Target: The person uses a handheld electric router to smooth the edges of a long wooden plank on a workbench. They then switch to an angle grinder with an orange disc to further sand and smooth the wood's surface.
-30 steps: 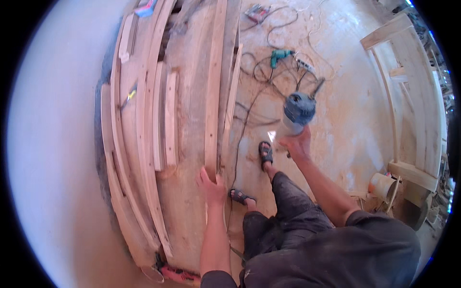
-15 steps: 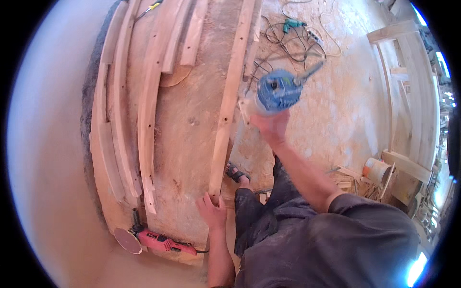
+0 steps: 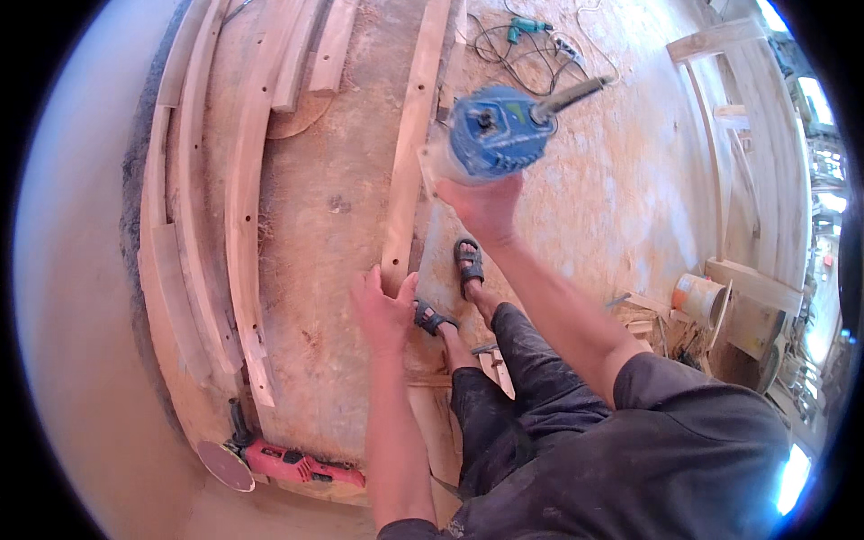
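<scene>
My right hand [image 3: 484, 205] grips a blue-topped router [image 3: 501, 135] by its pale lower body; a thick cord leaves its top. The router stands at the right edge of a long wooden strip [image 3: 410, 153], its pale base plate beside the wood. Around the near end of that strip my left hand [image 3: 382, 310] is closed, fingers on the left and thumb on the right. The strip has dark holes along it and runs away from me. The router's bit is hidden.
Several long wooden strips [image 3: 243, 207] lie at left on the dusty work surface. A red sander [image 3: 301, 463] with a round disc lies near left. Far right of centre are a green power tool [image 3: 526, 30] and tangled cords. A bucket [image 3: 700, 300] and a wooden frame [image 3: 765, 153] stand at right.
My left hand has moved farther from me, at the strip's near end. Both my sandalled feet now show. The whole view has shifted, and the router stays in my right hand by the strip.
</scene>
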Available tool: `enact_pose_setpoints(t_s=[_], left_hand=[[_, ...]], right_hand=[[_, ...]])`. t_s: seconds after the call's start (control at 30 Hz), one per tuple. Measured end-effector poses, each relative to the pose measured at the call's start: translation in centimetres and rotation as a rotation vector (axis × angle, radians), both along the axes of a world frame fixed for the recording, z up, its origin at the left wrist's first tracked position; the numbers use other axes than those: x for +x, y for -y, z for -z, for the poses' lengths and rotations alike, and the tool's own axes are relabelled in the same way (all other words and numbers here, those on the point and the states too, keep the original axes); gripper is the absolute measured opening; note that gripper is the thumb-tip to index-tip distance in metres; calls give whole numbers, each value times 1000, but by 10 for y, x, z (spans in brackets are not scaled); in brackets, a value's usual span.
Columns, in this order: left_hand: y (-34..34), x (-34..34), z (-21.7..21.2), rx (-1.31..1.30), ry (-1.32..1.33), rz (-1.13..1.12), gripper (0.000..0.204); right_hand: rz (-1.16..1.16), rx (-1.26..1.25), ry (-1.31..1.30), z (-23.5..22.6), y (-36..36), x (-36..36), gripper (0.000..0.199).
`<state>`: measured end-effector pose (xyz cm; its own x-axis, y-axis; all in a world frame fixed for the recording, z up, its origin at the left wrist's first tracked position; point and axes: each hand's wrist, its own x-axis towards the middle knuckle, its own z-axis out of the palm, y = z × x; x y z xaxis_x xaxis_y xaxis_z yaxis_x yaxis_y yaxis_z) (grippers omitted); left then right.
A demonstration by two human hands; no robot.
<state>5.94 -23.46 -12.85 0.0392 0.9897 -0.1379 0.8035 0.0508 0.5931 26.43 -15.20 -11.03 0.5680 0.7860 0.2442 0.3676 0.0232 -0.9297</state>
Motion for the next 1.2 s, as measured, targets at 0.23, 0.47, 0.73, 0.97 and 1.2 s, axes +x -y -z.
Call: enact_pose_setpoints(t_s=[0.23, 0.47, 0.73, 0.97, 1.2], left_hand=[[9, -49, 7, -227, 330, -12, 29], [-13, -63, -8, -485, 454, -88, 26], [-6, -78, -7, -525, 908, -146, 54], [-6, -95, 4, -415, 747, -86, 65], [-13, -95, -14, -505, 731, 87, 64]], right_hand=[[-37, 99, 146, 28, -16, -15, 57], [-76, 39, 121, 97, 9, -59, 85], [-215, -131, -125, 120, 132, -118, 65], [146, -208, -707, 115, 152, -161, 30], [28, -63, 397, 73, 55, -94, 70]])
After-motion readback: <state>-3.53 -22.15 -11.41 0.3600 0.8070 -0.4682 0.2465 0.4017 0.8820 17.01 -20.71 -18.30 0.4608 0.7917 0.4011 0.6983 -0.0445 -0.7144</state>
